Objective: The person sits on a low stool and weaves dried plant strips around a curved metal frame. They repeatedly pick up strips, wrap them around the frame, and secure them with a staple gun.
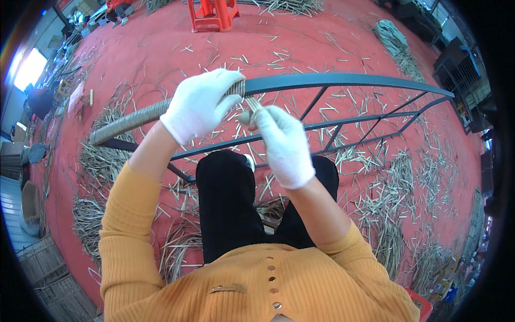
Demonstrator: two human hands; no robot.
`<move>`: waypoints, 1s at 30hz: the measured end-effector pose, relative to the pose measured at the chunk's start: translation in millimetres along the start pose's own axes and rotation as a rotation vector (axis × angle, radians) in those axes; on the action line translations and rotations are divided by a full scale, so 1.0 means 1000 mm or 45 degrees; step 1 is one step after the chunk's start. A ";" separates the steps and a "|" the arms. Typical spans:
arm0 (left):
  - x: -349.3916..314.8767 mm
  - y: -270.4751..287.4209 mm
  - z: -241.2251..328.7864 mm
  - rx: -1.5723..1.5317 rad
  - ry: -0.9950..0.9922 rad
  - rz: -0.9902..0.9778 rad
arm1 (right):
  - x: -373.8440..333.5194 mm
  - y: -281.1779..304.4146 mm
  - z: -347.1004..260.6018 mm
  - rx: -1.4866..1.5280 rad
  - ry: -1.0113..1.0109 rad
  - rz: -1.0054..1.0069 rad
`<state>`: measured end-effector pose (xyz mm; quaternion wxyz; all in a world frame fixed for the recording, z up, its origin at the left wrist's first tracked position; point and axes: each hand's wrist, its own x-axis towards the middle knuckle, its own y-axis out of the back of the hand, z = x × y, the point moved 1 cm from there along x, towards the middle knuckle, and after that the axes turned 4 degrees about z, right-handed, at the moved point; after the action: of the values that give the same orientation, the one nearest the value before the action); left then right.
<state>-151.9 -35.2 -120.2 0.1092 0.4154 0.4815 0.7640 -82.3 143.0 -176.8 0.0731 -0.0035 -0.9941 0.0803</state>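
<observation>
A dark metal frame [343, 80] with long rails and crossbars lies across in front of my knees. The left part of its upper rail is wound closely with tan plant-fibre strands [134, 119]; to the right the metal is bare. My left hand [199, 107], in a white knit glove, is closed round the rail at the right end of the winding. Just below the rail, my gloved right hand [283, 145] pinches a short bundle of flat strands [252, 103] that runs up to the winding. Part of the winding is hidden under my left hand.
Piles of loose strands [394, 188] and cut bits lie over the red floor [161, 59]. A red plastic stool [212, 16] stands at the far side. Another person [118, 8] is at the far left. Woven panels [53, 273] lean at the lower left.
</observation>
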 end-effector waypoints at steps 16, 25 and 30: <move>0.038 -0.010 0.001 -0.186 0.349 -0.435 | 0.033 -0.010 0.025 -0.538 0.533 0.565; 0.008 -0.018 0.007 -0.176 0.062 0.263 | 0.018 0.021 -0.029 -0.233 0.207 0.162; 0.004 -0.039 0.036 0.387 -0.142 0.432 | 0.118 0.010 -0.067 -0.746 0.272 0.007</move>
<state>-137.0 9.9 -143.6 -0.0584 0.5436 0.5075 0.6660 -189.6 165.7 -96.0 0.1729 -0.0356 -0.9615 -0.2104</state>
